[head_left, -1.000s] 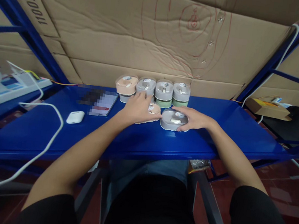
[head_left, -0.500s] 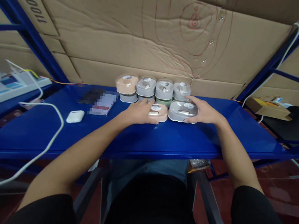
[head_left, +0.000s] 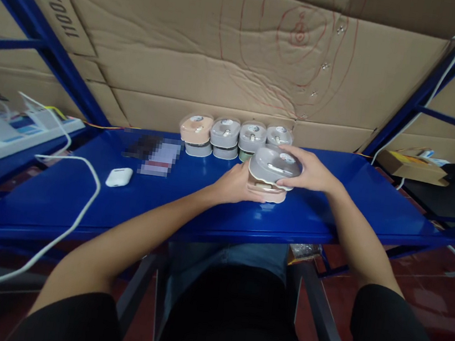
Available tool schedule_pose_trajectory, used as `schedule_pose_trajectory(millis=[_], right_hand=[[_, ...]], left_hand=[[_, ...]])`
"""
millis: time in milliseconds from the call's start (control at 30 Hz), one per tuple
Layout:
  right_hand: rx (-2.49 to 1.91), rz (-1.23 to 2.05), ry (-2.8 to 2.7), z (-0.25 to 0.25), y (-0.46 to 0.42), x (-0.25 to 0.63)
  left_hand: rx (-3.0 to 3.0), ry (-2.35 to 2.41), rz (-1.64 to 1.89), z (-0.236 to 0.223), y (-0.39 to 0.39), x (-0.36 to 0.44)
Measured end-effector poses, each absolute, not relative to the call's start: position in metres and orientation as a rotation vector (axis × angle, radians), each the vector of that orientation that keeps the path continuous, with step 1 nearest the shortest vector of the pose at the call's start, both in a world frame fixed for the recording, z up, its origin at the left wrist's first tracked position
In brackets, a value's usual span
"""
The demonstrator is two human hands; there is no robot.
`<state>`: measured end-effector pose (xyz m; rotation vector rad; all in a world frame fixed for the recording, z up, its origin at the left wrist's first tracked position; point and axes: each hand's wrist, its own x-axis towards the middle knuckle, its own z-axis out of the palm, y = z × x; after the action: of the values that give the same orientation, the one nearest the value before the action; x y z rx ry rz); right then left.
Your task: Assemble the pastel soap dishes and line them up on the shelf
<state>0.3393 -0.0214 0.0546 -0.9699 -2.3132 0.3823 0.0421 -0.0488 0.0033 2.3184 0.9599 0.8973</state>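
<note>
My right hand (head_left: pixel 305 169) grips the right side of a grey box with a clear lid (head_left: pixel 272 166), a lunch box by its look. This grey box is over a pinkish-beige box of the same kind (head_left: pixel 271 194); whether it rests on it fully I cannot tell. Around the left side of the beige box my left hand (head_left: pixel 234 184) is closed. Behind both hands stand similar lidded boxes in stacks against the cardboard: a beige one (head_left: pixel 196 129) on the left, then grey ones (head_left: pixel 224 134), with further boxes beneath them.
A white earbud case (head_left: pixel 119 177) and a blurred-out flat item (head_left: pixel 161 157) lie left on the blue table (head_left: pixel 188 210). A white cable (head_left: pixel 89 202) loops at the left near a power strip (head_left: pixel 18 137). An open cardboard carton (head_left: pixel 414 167) sits beyond the right end.
The grey box has been lifted from beside the beige box to above it. My left hand has moved right with the beige box, now under the grey one.
</note>
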Motion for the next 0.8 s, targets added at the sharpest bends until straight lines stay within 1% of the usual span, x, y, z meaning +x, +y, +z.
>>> schedule_pose_trajectory(millis=[167,300,467,800], right_hand=[[-0.95,0.34,-2.364,0.051,-0.027,0.33],[-0.953,0.299,-2.409,0.054,-0.028,0.332],[-0.981,0.296,-2.406,0.049,-0.029,0.329],[-0.915,0.254,-2.275,0.019,-0.04,0.325]], left_hand=[[2.04,0.925,1.06,-0.009,-0.053,0.051],[1.906,1.046,1.033,-0.019,-0.046,0.046],[1.949,1.079,0.991,-0.022,-0.039,0.04],[2.029,1.086,0.956,-0.011,-0.044,0.04]])
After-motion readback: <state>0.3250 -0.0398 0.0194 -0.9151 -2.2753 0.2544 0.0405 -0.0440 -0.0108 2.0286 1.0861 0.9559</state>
